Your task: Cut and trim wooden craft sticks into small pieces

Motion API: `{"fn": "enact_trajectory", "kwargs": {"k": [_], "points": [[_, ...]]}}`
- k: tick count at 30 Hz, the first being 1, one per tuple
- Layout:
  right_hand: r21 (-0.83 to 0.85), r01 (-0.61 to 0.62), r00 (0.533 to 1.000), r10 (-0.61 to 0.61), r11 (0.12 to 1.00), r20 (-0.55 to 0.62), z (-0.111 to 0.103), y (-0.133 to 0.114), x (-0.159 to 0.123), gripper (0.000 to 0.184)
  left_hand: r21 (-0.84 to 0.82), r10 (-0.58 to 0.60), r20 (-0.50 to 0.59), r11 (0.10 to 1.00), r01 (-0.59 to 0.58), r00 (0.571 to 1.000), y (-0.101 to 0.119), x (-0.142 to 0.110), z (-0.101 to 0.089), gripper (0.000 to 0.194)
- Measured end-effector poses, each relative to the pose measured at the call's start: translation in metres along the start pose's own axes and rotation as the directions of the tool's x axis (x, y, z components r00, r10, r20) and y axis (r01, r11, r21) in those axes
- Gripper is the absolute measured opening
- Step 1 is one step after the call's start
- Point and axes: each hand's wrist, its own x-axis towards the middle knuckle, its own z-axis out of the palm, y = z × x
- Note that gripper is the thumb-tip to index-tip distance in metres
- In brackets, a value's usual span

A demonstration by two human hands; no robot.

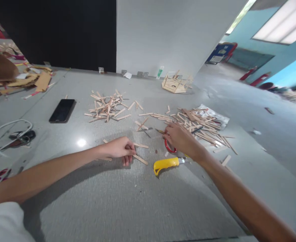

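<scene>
Wooden sticks (pixel 140 159) lie crossed beneath your left hand (pixel 126 151), a little left of the middle of the frame, with ends showing on both sides of it. Your left forearm comes in from the lower left, low over the gray table (pixel 99 201). That hand is held narrow, palm down, with the fingers curled under and the thumb pointing right, on the sticks.

Your right forearm slants in from the lower right corner. Your right hand (pixel 174 134), right of center, bends down with the fingers drawn close around a slim pointed item (pixel 160 131), whose tip points left. Just below those fingers is a red ring-shaped handle (pixel 170 147), and below that lies a yellow-handled tool (pixel 166 163).

A clear plastic bag (pixel 222 120) lies right of center, partly beside and under a heap of loose sticks (pixel 203 126); you cannot tell what is in it. A white and green tube (pixel 160 72) leans by the wall at upper center. Right of it sits an open wooden frame (pixel 174 86) with sticks across its top. A second stick pile (pixel 107 106) spreads upper left of center, with a dark phone (pixel 62 110) to its left.
</scene>
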Motion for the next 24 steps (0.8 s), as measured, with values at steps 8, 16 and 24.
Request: {"fn": "enact_trajectory", "kwargs": {"k": [8,16,24], "points": [[0.092,0.021,1.000,-0.019,0.996,-0.022,0.003,-0.007,-0.005,0.014,-0.030,0.050,0.042,0.998,-0.049,0.998,-0.011,0.006,-0.005,0.044],[0.645,0.045,0.933,0.198,0.763,-0.300,-0.006,-0.038,-0.024,0.011,-0.089,0.109,-0.001,0.990,-0.108,0.994,-0.012,0.006,-0.005,0.047],[0.799,0.166,0.608,0.577,0.578,-0.545,0.001,-0.025,-0.021,0.013,-0.167,0.109,-0.079,0.978,-0.121,0.991,-0.008,0.004,0.001,0.046]]}}
